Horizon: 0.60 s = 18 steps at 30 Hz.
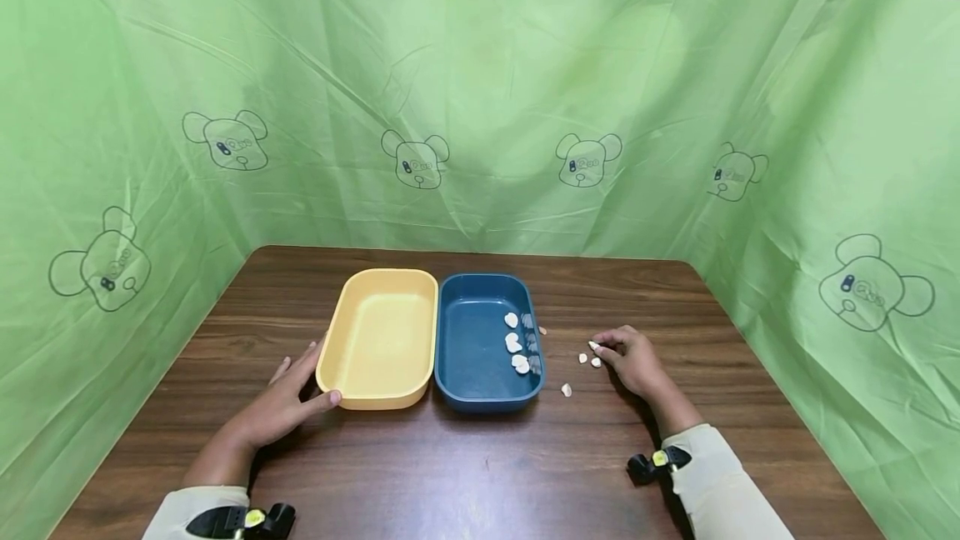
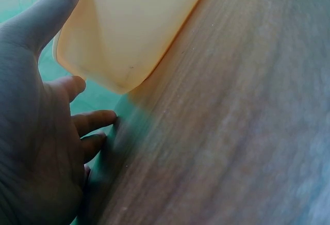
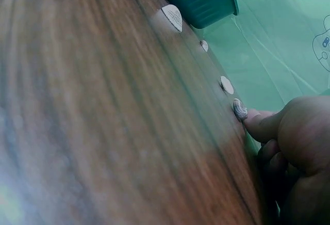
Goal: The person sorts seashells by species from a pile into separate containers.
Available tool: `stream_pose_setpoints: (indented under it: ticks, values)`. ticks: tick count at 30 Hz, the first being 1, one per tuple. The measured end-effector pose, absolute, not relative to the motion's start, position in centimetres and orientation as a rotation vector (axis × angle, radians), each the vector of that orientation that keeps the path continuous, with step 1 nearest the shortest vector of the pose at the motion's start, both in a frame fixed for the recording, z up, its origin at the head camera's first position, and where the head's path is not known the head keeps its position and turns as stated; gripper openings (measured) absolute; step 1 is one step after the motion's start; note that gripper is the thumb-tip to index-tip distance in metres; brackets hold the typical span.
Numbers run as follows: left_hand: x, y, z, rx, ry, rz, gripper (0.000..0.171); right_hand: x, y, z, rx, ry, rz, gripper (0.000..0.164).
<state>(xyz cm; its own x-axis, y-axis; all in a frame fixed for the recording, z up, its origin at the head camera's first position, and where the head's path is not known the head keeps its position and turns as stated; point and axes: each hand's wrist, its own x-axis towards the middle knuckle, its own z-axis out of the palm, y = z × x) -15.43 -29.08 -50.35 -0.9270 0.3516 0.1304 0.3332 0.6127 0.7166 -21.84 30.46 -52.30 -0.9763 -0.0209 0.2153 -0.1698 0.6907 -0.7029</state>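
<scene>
My right hand (image 1: 633,363) is low over the table to the right of the blue tray, pinching a small white seashell (image 1: 593,345) between thumb and fingers. Two more shells lie just beside its fingertips, one of them a pale shell (image 1: 582,357). Nearer the front lies a ridged shell (image 3: 172,17). Inside the blue tray (image 1: 489,402), several white shells (image 1: 513,343) sit along its right half. At the left, my left hand (image 1: 277,413) rests against the yellow tray (image 1: 375,403), fingers extended along its side and thumb at the near corner. The yellow tray's inside is bare.
Both trays stand side by side on a brown wooden table (image 1: 480,473). A tiny pinkish shell (image 1: 543,330) lies close to the blue tray's right wall. Green printed cloth (image 1: 487,107) hangs around the table's back and sides.
</scene>
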Motion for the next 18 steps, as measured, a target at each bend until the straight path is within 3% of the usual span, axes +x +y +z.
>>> stream_pose_setpoints:
  ticks: [18]
  values:
    - [-15.38,-29.03,-50.36,0.608,2.807,1.239,0.096,-21.82,30.47,-52.43,0.029,-2.680,1.237,0.010]
